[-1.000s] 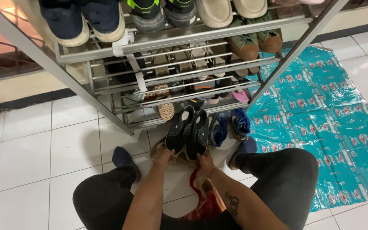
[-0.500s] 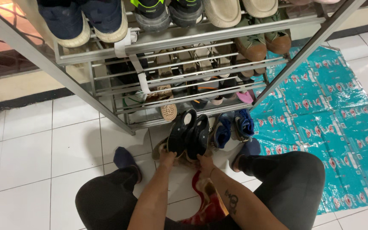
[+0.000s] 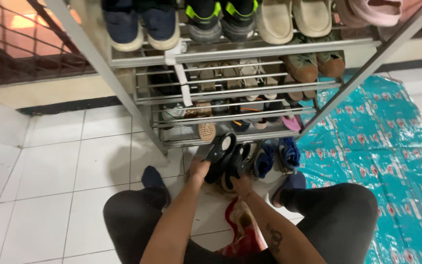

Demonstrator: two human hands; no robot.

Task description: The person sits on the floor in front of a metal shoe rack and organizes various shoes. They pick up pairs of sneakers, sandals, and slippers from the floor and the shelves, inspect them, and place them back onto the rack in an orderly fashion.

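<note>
White tile floor [image 3: 50,166], metal shoe rack [image 3: 230,93] upper centre. Left hand [image 3: 199,171] and right hand [image 3: 242,185] each closed around a black shoe [image 3: 221,154], mid-frame. Best kept gripped firmly, soles level.

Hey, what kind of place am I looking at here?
Probably a home entryway or porch where shoes are kept. A metal shoe rack stands filled with pairs on several shelves, the floor is white tile, and both hands, left and right, hold a pair of black shoes in front of it.

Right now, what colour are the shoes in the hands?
Black, both shoes, seen in the head view, the only one.
</note>
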